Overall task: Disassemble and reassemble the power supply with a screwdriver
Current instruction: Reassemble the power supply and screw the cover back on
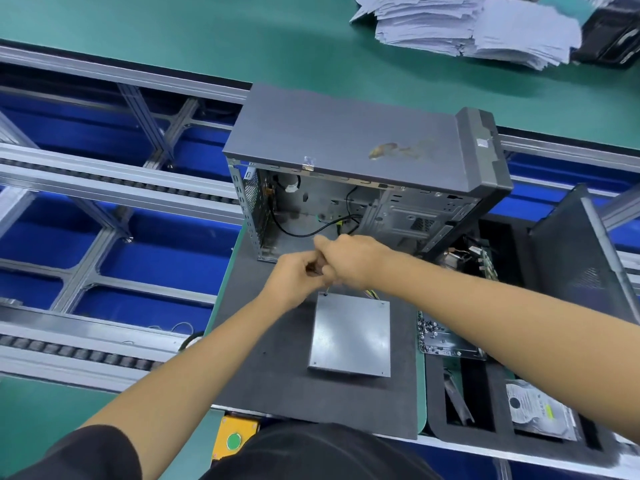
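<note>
Power supply (349,336): flat on the dark mat (277,375) on the counter. Screwdriver (325,292) tip at its far-left corner. Both grips clamped on the screwdriver, left hand (294,280) touching right hand (349,259). Open case (346,174) just beyond.

I see the grey power supply (350,336) lying flat on the dark foam mat (277,368); my left hand (298,284) and right hand (349,259) meet over its far left corner, curled around a screwdriver (316,268) that is mostly hidden; behind stands the open computer case (363,174).
</note>
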